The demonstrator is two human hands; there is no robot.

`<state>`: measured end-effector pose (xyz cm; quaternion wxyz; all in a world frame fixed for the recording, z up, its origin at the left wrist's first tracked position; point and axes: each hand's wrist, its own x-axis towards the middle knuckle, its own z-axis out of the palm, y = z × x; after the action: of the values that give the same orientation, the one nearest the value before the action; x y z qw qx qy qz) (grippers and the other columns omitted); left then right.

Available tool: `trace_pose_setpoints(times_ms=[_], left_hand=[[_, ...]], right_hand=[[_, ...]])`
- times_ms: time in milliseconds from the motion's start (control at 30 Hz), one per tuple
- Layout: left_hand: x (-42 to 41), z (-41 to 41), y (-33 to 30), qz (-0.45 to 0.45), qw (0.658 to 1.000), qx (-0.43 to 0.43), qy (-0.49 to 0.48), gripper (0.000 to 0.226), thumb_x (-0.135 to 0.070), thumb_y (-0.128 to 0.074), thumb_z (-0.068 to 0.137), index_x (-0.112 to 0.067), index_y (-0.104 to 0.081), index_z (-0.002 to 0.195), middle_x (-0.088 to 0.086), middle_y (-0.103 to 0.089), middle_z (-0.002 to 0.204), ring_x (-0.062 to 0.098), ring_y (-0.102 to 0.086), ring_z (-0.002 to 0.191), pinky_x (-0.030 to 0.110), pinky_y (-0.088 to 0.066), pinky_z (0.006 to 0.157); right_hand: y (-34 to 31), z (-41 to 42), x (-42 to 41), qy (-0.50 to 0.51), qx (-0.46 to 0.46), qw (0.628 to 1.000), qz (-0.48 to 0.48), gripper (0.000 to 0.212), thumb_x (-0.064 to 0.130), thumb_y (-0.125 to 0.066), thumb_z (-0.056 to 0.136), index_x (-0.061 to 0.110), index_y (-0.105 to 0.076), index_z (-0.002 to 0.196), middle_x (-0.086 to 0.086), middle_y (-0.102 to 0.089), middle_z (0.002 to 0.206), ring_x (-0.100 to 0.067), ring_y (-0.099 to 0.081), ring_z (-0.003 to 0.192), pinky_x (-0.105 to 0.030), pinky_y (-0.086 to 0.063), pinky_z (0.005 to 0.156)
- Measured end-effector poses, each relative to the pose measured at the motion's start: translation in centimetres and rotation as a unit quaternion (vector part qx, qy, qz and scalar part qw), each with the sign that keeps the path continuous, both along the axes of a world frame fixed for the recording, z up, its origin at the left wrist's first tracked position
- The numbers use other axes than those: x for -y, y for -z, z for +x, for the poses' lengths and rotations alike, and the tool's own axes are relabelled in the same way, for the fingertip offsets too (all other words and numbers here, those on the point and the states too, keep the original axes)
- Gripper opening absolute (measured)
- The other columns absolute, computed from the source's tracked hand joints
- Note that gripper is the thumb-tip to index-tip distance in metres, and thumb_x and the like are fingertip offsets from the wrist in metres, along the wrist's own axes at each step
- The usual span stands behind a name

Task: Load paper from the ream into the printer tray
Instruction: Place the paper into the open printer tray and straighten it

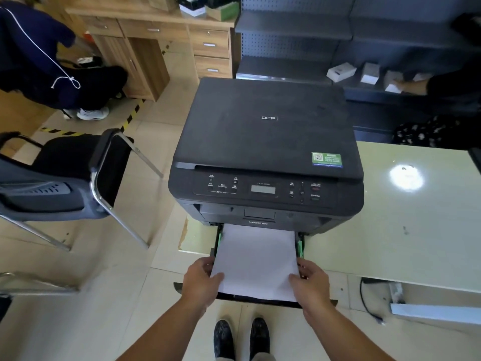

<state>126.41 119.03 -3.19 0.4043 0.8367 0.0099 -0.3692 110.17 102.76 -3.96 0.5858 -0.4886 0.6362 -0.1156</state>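
A black printer (265, 142) stands at the left end of a pale green table (390, 217). Its paper tray (299, 246) is pulled out toward me, past the table's edge. A stack of white paper (256, 259) lies in the tray between the green side guides. My left hand (201, 282) grips the stack's near left corner, thumb on top. At the near right corner my right hand (311, 282) holds the stack the same way. The ream is not in view.
An office chair (65, 173) stands to the left of the printer. A person sits at a wooden desk (161, 35) at the back left. Dark shelves (338, 48) with small white boxes line the back right. A cable (364, 298) hangs under the table.
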Motion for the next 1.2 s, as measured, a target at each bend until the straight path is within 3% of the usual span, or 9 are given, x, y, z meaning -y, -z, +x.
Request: trace_pose_setpoints(times_ms=[167,267,500,567,667,833,967,1067,1200], left_hand=[[0.8,0.4,0.2,-0.004,0.995,0.074,0.065,0.040,-0.002,-0.070,0.080,-0.013,-0.063,0.118,-0.004,-0.069,0.093,0.017,-0.065,0.086,0.026,-0.049,0.079],[1.2,0.7,0.1,0.000,0.985,0.135,0.109,0.042,-0.001,-0.068,0.082,-0.013,-0.063,0.122,-0.003,-0.066,0.095,0.014,-0.062,0.083,0.022,-0.045,0.080],[0.0,0.8,1.1,0.041,0.947,0.248,0.198,0.030,-0.017,-0.064,0.084,-0.021,-0.067,0.114,-0.001,-0.063,0.115,0.017,-0.060,0.099,0.036,-0.056,0.085],[-0.1,0.9,1.2,0.043,0.948,0.252,0.191,0.030,-0.018,-0.063,0.084,-0.021,-0.066,0.114,0.000,-0.062,0.114,0.018,-0.060,0.098,0.038,-0.056,0.083],[0.2,1.1,1.4,0.045,0.950,0.250,0.181,0.031,-0.017,-0.061,0.085,-0.018,-0.064,0.116,0.002,-0.063,0.113,0.020,-0.059,0.099,0.039,-0.055,0.082],[0.9,1.0,1.7,0.046,0.955,0.235,0.175,0.029,-0.017,-0.058,0.087,-0.013,-0.064,0.116,0.005,-0.067,0.109,0.021,-0.062,0.095,0.040,-0.056,0.083],[1.3,0.6,2.1,0.057,0.955,0.230,0.177,0.029,-0.017,-0.057,0.086,-0.013,-0.063,0.115,0.007,-0.067,0.102,0.022,-0.062,0.082,0.035,-0.055,0.072],[1.3,0.4,2.2,0.054,0.959,0.221,0.169,0.033,-0.017,-0.058,0.087,-0.012,-0.061,0.119,0.007,-0.066,0.105,0.022,-0.063,0.087,0.037,-0.056,0.079],[1.1,0.4,2.5,0.048,0.961,0.214,0.166,0.036,-0.017,-0.059,0.086,-0.011,-0.060,0.121,0.009,-0.063,0.114,0.024,-0.064,0.095,0.042,-0.057,0.085]], right_hand=[[0.8,0.8,-0.1,0.003,0.004,0.998,-0.062,0.040,-0.009,-0.055,0.090,0.019,-0.064,0.119,0.001,-0.067,0.112,-0.020,-0.064,0.097,-0.030,-0.050,0.086],[1.3,1.4,0.1,-0.006,0.012,0.996,-0.089,0.040,-0.007,-0.055,0.092,0.017,-0.063,0.123,0.002,-0.066,0.114,-0.020,-0.065,0.100,-0.028,-0.049,0.090],[3.0,2.2,0.5,-0.044,-0.021,0.990,-0.133,0.040,-0.004,-0.054,0.092,0.014,-0.063,0.126,-0.005,-0.068,0.116,-0.028,-0.066,0.108,-0.033,-0.053,0.091],[2.8,2.0,0.7,-0.071,-0.053,0.975,-0.205,0.040,0.003,-0.064,0.090,0.012,-0.062,0.129,-0.009,-0.065,0.124,-0.030,-0.062,0.112,-0.043,-0.054,0.095],[2.5,0.4,1.6,-0.108,-0.158,0.916,-0.353,0.047,0.015,-0.079,0.077,0.013,-0.064,0.122,-0.007,-0.062,0.119,-0.028,-0.057,0.103,-0.044,-0.054,0.084],[3.8,-1.5,1.6,-0.195,-0.221,0.903,-0.312,0.047,0.028,-0.085,0.070,0.012,-0.069,0.111,-0.004,-0.071,0.094,-0.028,-0.065,0.085,-0.045,-0.056,0.075],[4.6,-1.4,1.2,-0.182,-0.206,0.923,-0.270,0.036,0.018,-0.082,0.075,0.011,-0.068,0.107,-0.008,-0.070,0.100,-0.028,-0.066,0.085,-0.041,-0.058,0.072],[4.7,-1.3,1.2,-0.172,-0.210,0.928,-0.255,0.036,0.022,-0.084,0.074,0.012,-0.066,0.104,-0.007,-0.067,0.100,-0.029,-0.066,0.085,-0.040,-0.057,0.071],[5.0,-1.1,1.6,-0.189,-0.190,0.940,-0.210,0.058,0.039,-0.088,0.064,0.013,-0.059,0.107,-0.006,-0.059,0.101,-0.028,-0.063,0.089,-0.044,-0.057,0.075]])
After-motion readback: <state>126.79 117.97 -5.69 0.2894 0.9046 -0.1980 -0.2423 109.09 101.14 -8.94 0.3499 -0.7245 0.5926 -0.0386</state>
